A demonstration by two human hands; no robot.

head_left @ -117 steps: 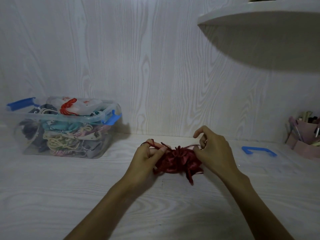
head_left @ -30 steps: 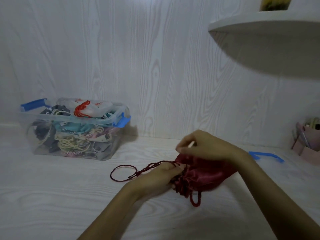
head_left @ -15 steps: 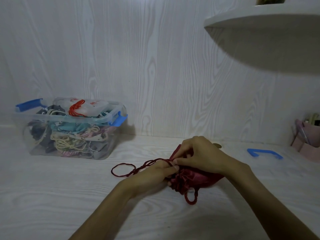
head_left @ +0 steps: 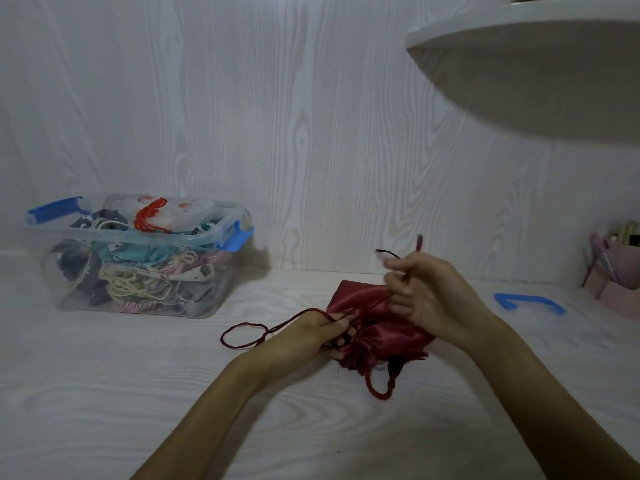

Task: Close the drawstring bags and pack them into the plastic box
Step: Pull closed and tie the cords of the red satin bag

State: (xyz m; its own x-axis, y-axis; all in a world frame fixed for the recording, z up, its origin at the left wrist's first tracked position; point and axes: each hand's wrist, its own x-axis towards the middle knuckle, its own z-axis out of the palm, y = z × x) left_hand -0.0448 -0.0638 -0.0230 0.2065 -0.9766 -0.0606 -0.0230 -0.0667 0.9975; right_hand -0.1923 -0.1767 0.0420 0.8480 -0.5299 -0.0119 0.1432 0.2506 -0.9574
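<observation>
1. While the red bag (head_left: 377, 320) lies on the white table (head_left: 138, 393), just right of centre, its gathered neck is pinched by the left hand (head_left: 311, 336), whose fingers are curled round the fabric and cord there.
2. A red cord (head_left: 375, 304) is gripped by the right hand (head_left: 429, 296), fingers closed on it, and is drawn up and to the right; its end shows blurred above the knuckles.
3. A second loop of cord (head_left: 242, 336) is seen lying slack on the table to the left of the left hand, and a short loop hangs toward the viewer below the neck.
4. The box (head_left: 142, 258) is placed well apart, at the left against the wall. It is open and already heaped with other bags, a white one with red cord on top.
5. A loose blue clip (head_left: 530, 303) is seen on the table at the right, near a pink holder (head_left: 620, 285); a shelf (head_left: 519, 36) overhangs the upper right.
6. Risks, as judged: the bag may be dragged rather than cinched if the neck is released by the left hand.
7. The mouth may be left partly open if only one cord is pulled, since the left loop lies slack.
8. The slippery fabric may let the neck reopen once released, and slack loops may snag on the box rim during packing.
9. The box looks nearly full, so the bag may sit proud of the rim.
</observation>
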